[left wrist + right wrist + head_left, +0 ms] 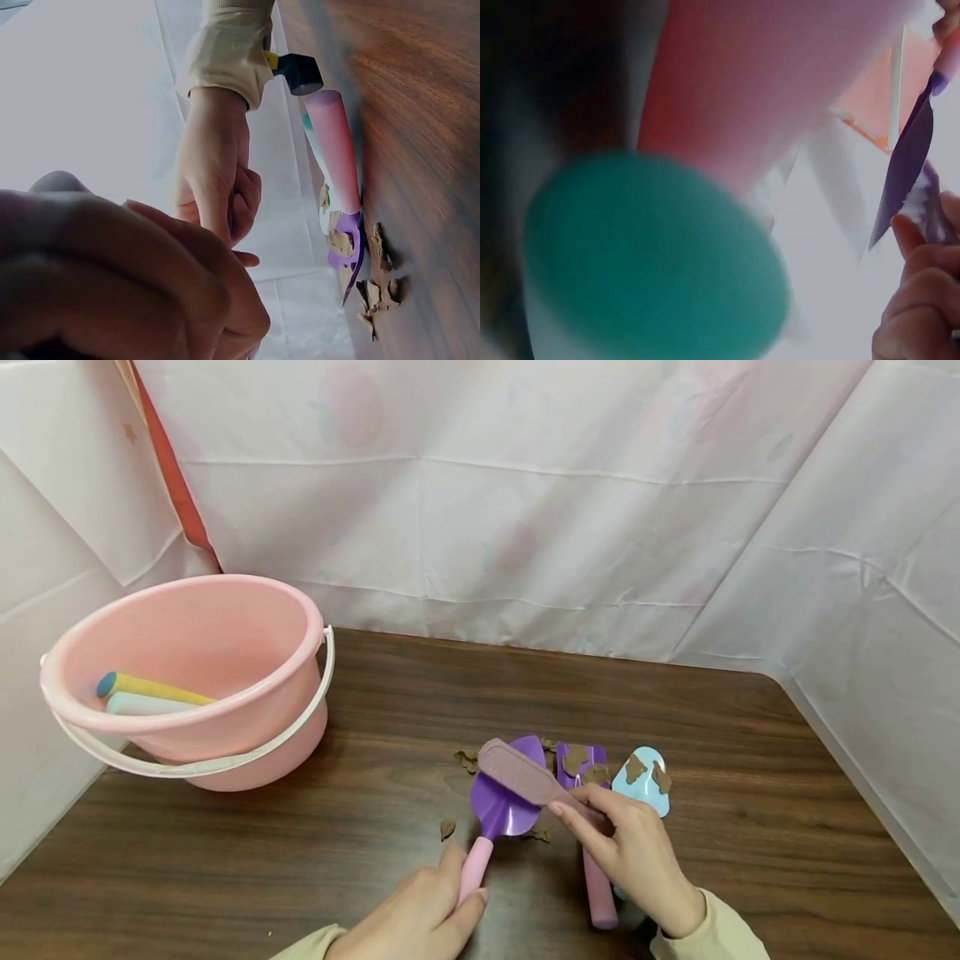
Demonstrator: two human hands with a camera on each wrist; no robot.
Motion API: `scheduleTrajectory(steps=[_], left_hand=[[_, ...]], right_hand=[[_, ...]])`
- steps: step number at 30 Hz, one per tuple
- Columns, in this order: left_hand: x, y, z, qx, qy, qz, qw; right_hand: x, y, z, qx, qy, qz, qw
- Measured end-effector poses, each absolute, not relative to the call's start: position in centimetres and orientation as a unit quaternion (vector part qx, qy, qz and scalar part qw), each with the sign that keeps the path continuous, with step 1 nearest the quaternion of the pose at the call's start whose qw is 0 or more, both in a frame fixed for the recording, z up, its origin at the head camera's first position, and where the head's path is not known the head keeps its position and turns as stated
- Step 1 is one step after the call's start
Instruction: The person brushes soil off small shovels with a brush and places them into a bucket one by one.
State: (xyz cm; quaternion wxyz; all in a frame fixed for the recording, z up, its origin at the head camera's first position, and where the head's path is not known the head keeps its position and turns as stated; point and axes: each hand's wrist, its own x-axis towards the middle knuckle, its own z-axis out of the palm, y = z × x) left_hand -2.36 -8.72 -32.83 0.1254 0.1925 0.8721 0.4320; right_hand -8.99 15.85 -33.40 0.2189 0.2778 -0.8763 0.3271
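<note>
Left hand [416, 914] grips the pink handle of a purple shovel [498, 806], fingers closed round it; the blade is above the table [390, 702]. Right hand [630, 843] pinches a mauve brush [517, 772] between thumb and fingers, its head crossing over the blade; contact between the two cannot be confirmed. A second shovel [598, 889], also purple with a pink handle, lies below the right hand, leaf pieces on its blade. Just beside it lies a light blue shovel [637, 787], likewise bearing leaf pieces. A dry leaf [447, 829] lies left of the held blade. A pink bucket [296, 752] stands at far left.
</note>
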Motion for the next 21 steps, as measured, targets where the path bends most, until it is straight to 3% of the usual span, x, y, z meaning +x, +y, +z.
scheduleTrajectory(steps=[13,21], left_hand=[[-2.2,-9.0,-32.7,0.193,0.867,0.441,0.13],[-2.3,-9.0,-32.8,0.189,0.872,0.433,0.126]], right_hand=[[-9.8,16.9,-32.7,0.107,-0.932,0.256,0.236],[-9.4,16.9,-32.8,0.093,-0.937,0.266,0.205]])
